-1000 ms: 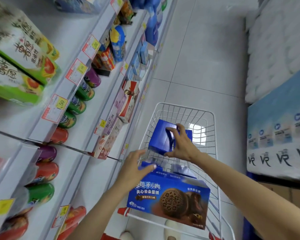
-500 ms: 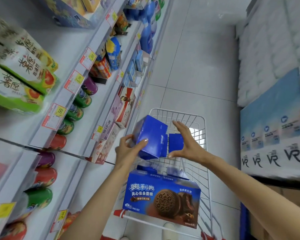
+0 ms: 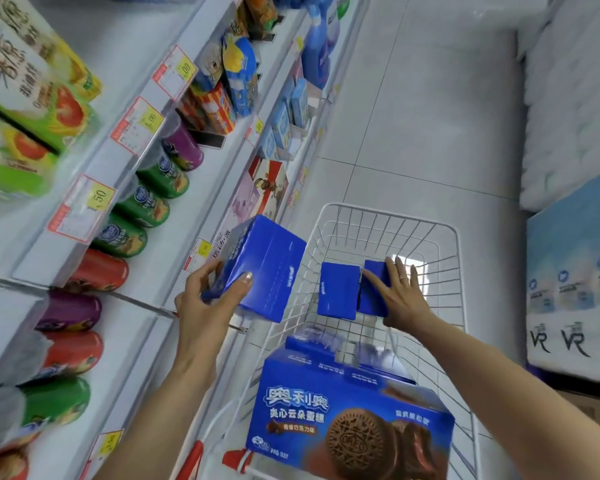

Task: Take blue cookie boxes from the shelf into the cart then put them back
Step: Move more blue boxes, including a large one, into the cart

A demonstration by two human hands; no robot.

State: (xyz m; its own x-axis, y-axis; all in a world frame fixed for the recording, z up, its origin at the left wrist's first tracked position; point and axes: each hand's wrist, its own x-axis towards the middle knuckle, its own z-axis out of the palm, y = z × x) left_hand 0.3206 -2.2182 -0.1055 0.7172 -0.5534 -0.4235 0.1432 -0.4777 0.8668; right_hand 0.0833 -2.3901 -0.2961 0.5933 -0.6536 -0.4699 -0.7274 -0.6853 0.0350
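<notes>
Shop aisle, price-tagged shelves [image 3: 174,188], wire cart [image 3: 444,244]

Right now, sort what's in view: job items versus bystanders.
Job: blue box in left hand; two blue boxes under right hand; big cookie box; cart; shelf.
Bystanders: chip cans; green boxes; blue bottles.

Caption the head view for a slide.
Left hand lifts a blue cookie box toward the shelf while right hand reaches boxes in the cart.

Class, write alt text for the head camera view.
A person's left hand lifts a blue cookie box toward the snack shelf, while the right hand rests on another box standing in the white wire cart.
</notes>
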